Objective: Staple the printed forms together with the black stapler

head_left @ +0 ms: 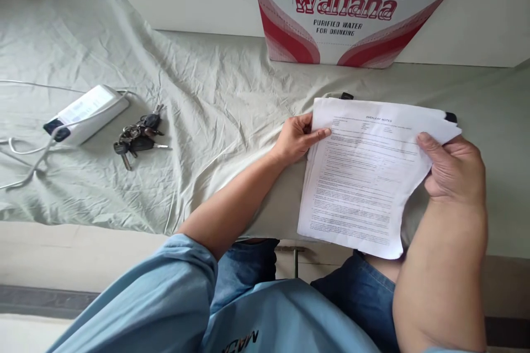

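Note:
A small stack of printed sheets (pixel 360 176), headed "OVERLEAF NOTES", is held up between my hands above the table's front edge. My left hand (pixel 296 140) pinches its left edge near the top, thumb on the front and fingers behind. On the upper right corner, my right hand (pixel 453 165) grips the paper the same way, and the sheets bend there. The right edge looks wavy and uneven. Black pieces peek out behind the top of the paper, one near the upper left (pixel 346 96) and one at the upper right corner (pixel 451 117); what they belong to is hidden.
A Wahaha water carton (pixel 331 43) stands at the back against the white wall. To the left, a bunch of keys (pixel 138 137) lies beside a white box-shaped device (pixel 91 110) with white cables around it. A wrinkled pale green cloth (pixel 215 93) covers the table.

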`<state>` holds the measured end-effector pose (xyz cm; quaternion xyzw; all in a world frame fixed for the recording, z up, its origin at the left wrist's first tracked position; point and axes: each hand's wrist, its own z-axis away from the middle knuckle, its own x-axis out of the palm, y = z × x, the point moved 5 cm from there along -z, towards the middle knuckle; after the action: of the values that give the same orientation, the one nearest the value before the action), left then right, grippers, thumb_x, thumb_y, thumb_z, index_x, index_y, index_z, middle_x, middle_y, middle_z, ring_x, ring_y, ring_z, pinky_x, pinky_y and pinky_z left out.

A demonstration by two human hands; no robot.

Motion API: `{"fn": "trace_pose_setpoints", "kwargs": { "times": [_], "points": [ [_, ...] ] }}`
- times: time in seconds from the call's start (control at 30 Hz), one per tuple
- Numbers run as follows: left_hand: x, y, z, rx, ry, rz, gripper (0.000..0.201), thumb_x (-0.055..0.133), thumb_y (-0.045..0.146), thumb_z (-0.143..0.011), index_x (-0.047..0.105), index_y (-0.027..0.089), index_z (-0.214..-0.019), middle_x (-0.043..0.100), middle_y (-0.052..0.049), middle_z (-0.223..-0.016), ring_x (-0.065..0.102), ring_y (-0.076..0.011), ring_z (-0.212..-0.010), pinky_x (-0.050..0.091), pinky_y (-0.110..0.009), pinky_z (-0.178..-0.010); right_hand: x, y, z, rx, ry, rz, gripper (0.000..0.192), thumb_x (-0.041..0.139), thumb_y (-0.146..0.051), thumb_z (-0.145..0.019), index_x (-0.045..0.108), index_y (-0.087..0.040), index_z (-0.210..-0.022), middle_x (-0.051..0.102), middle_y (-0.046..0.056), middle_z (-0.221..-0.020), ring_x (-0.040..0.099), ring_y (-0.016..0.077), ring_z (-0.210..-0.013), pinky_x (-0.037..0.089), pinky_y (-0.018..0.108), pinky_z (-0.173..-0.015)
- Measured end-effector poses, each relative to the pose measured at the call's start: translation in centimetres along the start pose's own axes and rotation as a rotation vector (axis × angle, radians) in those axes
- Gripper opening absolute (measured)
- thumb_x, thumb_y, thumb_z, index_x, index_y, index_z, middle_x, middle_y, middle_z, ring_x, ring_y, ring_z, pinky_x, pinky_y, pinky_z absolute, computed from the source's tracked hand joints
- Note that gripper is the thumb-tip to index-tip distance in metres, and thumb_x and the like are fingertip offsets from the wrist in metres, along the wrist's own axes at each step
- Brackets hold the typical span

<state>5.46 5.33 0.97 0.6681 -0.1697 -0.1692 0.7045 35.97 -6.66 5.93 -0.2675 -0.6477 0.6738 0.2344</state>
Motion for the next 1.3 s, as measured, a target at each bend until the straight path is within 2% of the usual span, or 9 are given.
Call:
{"fn": "trace_pose_setpoints", "kwargs": {
  "times": [0.07,0.17,0.27,0.37,0.5,0.67,0.9,1.07,1.3],
  "points": [
    [0.0,-0.2,-0.1,-0.014,0.047,0.127,0.077,0.108,0.089,-0.069,0.075,0.024,-0.095,0.082,-0.005,-0.098,0.074,-0.0209,-0.09,0.063,-0.038,-0.085,0.3,0.4,0.2,0.046,-0.041,-0.016,0.062,0.121,-0.046,-0.044,0.091,-0.025,-0.094,0.094,0.01,-0.11,0.088,0.0383,-0.119,0.068,0.066,-0.123],
    [0.2,-0.2,0.0,-0.043,0.052,0.17,0.077,0.103,0.092,-0.075,0.075,0.023,-0.095,0.087,-0.007,-0.1,0.08,-0.0236,-0.092,0.067,-0.037,-0.082,0.5,0.9,0.4,0.063,-0.06,0.006,0.062,0.121,-0.043,-0.045,0.089,-0.024,-0.094,0.093,0.011,-0.108,0.087,0.0397,-0.126,0.065,0.064,-0.128],
    [0.0,-0.3,-0.1,-0.025,0.045,0.161,0.076,0.086,0.098,-0.091,0.075,0.023,-0.1,0.089,-0.008,-0.103,0.083,-0.0241,-0.096,0.067,-0.037,-0.083,-0.4,0.9,-0.1,-0.051,0.043,0.079,0.049,0.115,-0.045,-0.055,0.089,-0.024,-0.091,0.091,0.009,-0.104,0.085,0.0354,-0.113,0.068,0.059,-0.119],
    [-0.3,-1.0,-0.6,0.01,0.047,0.242,0.072,0.081,0.094,-0.098,0.079,0.025,-0.117,0.092,-0.009,-0.119,0.089,-0.0308,-0.12,0.072,-0.042,-0.099,-1.4,0.6,-0.9,-0.184,0.136,0.178,0.03,0.105,-0.042,-0.069,0.09,-0.025,-0.088,0.083,0.003,-0.088,0.077,0.0283,-0.093,0.067,0.053,-0.104],
    [-0.5,-2.1,-1.2,0.019,0.092,0.363,0.073,0.081,0.093,-0.1,0.085,0.025,-0.128,0.094,-0.01,-0.123,0.087,-0.0382,-0.14,0.073,-0.05,-0.114,-1.8,0.0,-1.6,-0.373,0.195,0.137,0.036,0.104,-0.052,-0.067,0.091,-0.025,-0.086,0.076,-0.001,-0.082,0.067,0.0231,-0.08,0.064,0.05,-0.087],
    [-0.3,-2.2,-0.8,-0.017,0.122,0.463,0.075,0.083,0.094,-0.099,0.088,0.024,-0.126,0.095,-0.01,-0.12,0.089,-0.0397,-0.138,0.074,-0.051,-0.114,-0.7,-0.2,-1.3,-0.451,0.156,0.143,0.043,0.105,-0.061,-0.07,0.089,-0.024,-0.085,0.071,-0.003,-0.079,0.06,0.0186,-0.073,0.059,0.045,-0.08],
    [-0.3,-2.3,-0.9,-0.007,0.065,0.425,0.076,0.087,0.096,-0.093,0.087,0.023,-0.116,0.094,-0.01,-0.112,0.09,-0.0385,-0.126,0.073,-0.048,-0.103,0.4,-0.3,-0.7,-0.435,0.111,0.119,0.042,0.106,-0.06,-0.072,0.086,-0.024,-0.081,0.07,-0.002,-0.076,0.058,0.0173,-0.073,0.055,0.039,-0.073],
    [-0.2,-2.2,-0.9,-0.004,0.007,0.398,0.072,0.093,0.091,-0.09,0.088,0.023,-0.115,0.094,-0.008,-0.111,0.089,-0.0309,-0.106,0.069,-0.044,-0.095,1.0,-0.6,-0.4,-0.418,0.12,0.161,0.045,0.104,-0.064,-0.072,0.083,-0.024,-0.077,0.063,-0.004,-0.069,0.053,0.0161,-0.069,0.049,0.036,-0.067],
    [-0.1,-2.3,-0.9,0.003,0.001,0.401,0.07,0.088,0.09,-0.095,0.087,0.023,-0.115,0.093,-0.007,-0.11,0.089,-0.0306,-0.107,0.069,-0.046,-0.098,1.7,-0.4,-0.3,-0.389,0.099,0.146,0.036,0.102,-0.056,-0.071,0.085,-0.025,-0.078,0.065,-0.005,-0.069,0.054,0.0157,-0.069,0.048,0.036,-0.069]
  ]
}}
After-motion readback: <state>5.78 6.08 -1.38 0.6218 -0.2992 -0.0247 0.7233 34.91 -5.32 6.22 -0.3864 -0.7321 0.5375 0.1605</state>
